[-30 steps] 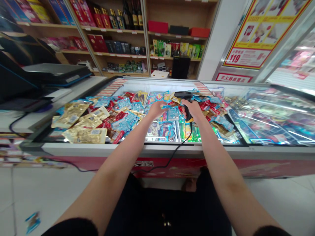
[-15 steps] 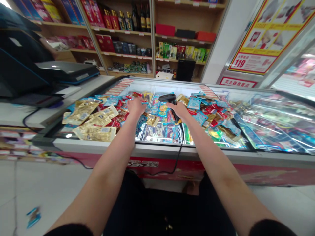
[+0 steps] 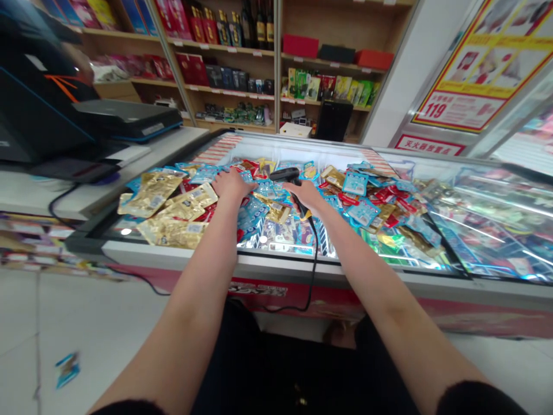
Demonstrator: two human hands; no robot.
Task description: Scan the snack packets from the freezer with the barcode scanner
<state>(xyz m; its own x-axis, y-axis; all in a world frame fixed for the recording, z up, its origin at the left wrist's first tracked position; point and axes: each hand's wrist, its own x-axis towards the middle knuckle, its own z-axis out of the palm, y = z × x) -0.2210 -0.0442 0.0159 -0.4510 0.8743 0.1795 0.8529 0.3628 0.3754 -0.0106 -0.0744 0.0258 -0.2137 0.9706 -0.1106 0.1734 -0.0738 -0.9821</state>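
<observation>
My right hand (image 3: 307, 196) is wrapped round a black handheld barcode scanner (image 3: 286, 174), its head pointing left above the freezer and its cable (image 3: 315, 253) hanging down over the front edge. My left hand (image 3: 233, 185) rests palm down on the left heap of snack packets, fingers spread and thumb out to the right; its fingertips are partly hidden. Gold packets (image 3: 166, 213) lie left of it, and blue packets (image 3: 254, 216) lie just beside and below it. A single gold packet (image 3: 277, 211) lies between my hands. To the right is another heap of blue packets (image 3: 355, 183), with red and gold ones.
The packets lie on a chest freezer (image 3: 276, 260) with goods under its glass. A counter (image 3: 190, 135) with a flat black device (image 3: 129, 118) stands left, where a person's arm (image 3: 80, 60) shows. Shelves (image 3: 233, 49) stand behind. A blue packet (image 3: 68, 369) lies on the floor.
My left hand has moved left over the heap, and more blue packets now lie in the middle between my hands. The scanner stays in my right hand, shifted slightly left.
</observation>
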